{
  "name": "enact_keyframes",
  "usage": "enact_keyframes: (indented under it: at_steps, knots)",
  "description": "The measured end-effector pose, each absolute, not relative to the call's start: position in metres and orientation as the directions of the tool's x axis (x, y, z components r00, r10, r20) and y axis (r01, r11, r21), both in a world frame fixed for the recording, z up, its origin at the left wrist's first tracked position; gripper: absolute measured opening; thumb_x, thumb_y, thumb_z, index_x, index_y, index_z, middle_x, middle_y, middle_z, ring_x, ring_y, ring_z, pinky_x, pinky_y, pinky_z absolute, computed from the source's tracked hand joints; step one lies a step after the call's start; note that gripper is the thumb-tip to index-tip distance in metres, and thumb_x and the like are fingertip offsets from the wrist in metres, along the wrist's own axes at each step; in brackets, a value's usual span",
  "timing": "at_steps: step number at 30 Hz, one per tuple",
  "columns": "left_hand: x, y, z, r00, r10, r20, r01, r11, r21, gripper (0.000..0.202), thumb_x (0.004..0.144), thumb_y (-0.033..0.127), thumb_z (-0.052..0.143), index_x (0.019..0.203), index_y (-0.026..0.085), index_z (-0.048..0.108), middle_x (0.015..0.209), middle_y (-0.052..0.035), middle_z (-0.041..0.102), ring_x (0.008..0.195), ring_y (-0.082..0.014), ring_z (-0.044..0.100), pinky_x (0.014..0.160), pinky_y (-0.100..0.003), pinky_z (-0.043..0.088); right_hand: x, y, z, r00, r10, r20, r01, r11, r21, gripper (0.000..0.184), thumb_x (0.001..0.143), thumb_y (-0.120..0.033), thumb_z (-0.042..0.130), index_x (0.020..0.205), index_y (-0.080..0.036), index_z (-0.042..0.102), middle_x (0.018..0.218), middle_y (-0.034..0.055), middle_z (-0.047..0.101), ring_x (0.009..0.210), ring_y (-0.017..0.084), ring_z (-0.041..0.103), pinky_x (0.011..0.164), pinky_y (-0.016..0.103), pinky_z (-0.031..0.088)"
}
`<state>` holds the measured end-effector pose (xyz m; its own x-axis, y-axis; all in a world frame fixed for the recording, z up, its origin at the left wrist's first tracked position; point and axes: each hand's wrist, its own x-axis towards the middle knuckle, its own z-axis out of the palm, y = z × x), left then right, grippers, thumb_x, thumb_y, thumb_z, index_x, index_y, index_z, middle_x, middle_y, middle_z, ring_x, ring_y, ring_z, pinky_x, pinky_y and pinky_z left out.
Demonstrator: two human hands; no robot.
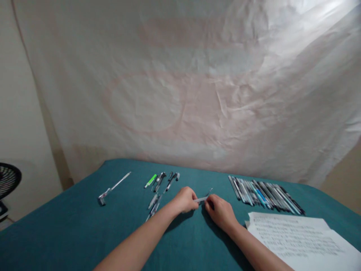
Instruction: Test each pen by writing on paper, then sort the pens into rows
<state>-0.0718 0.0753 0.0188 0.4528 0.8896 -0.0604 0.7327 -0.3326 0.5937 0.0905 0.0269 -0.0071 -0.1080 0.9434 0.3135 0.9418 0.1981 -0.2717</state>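
Head view puts a slim pale pen [201, 199] between your two hands, its long axis running almost straight across in front of you and rising slightly toward the far side at its right end. Your left hand [184, 199] is closed around the left end of it. Your right hand [221, 211] is curled at the other end, fingertips right up against it, where a thin glinting piece [210, 191] sticks up and away at a slant. You have the pen and both sets of fingertips nearly in one line, so that meeting point at the pen's right end is the relation to watch. Whether your right fingers pinch the pen, the thin piece or neither, I cannot tell.

Under you is a table [70, 229] spread with teal cloth. Just beyond and left of your left hand lie loose pens [160, 182], a green marker [150, 181] near them, and a smaller group of pens [154, 206] closer to your forearm. Further left, well apart, is a long thin silvery item [118, 183]; its kind is unclear. To the right of your right hand, you have a tight row of pens [265, 194] side by side, with written sheets [299, 233] nearer you. A creased pale sheet [169, 98] hangs behind the table, and a fan [9, 178] stands at the left edge.
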Motion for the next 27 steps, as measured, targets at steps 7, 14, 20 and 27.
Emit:
enact_keyframes:
  at_steps: [7,14,20,27]
  knots:
    - [-0.069,0.071,0.017,0.489,0.869,-0.082,0.718,-0.346,0.604,0.022,0.054,0.019,0.053,0.068,0.014,0.069,0.051,-0.0008,0.056,0.045,-0.0099,0.047,0.042,-0.018,0.029,0.092,0.027,-0.002,-0.042,0.961,0.273,0.896,0.157,-0.415,0.044,0.088,-0.037,0.025,0.07,-0.02,0.06,0.073,0.0034,0.064,0.069,0.014,0.059,0.058,0.02,0.033]
    - [-0.063,0.066,0.02,0.514,0.856,-0.049,0.709,-0.392,0.586,0.021,0.053,0.019,0.053,0.067,0.014,0.068,0.054,-0.0014,0.058,0.052,-0.0117,0.05,0.044,-0.019,0.031,0.095,0.036,-0.005,0.091,0.982,0.163,0.762,0.037,-0.647,0.057,0.081,-0.056,0.028,0.058,-0.017,0.063,0.053,0.0035,0.061,0.053,0.015,0.056,0.048,0.02,0.031]
    - [-0.061,0.065,0.022,0.531,0.846,-0.047,0.705,-0.41,0.579,0.022,0.052,0.017,0.054,0.069,0.015,0.068,0.062,-0.0023,0.064,0.058,-0.013,0.055,0.049,-0.019,0.035,0.105,0.045,-0.014,0.197,0.971,0.135,0.349,0.059,-0.935,0.048,0.074,-0.054,0.04,0.053,-0.013,0.056,0.042,-0.0014,0.05,0.039,0.009,0.042,0.041,0.02,0.029]
    - [-0.074,0.078,0.037,0.543,0.837,-0.072,0.704,-0.407,0.583,0.027,0.055,0.017,0.052,0.078,0.015,0.067,0.071,-0.0033,0.066,0.063,-0.013,0.057,0.054,-0.019,0.04,0.125,0.058,-0.026,0.43,0.903,-0.023,-0.391,0.164,-0.906,0.032,0.069,-0.046,0.053,0.077,-0.015,0.053,0.052,-0.005,0.052,0.036,0.006,0.039,0.034,0.016,0.028]
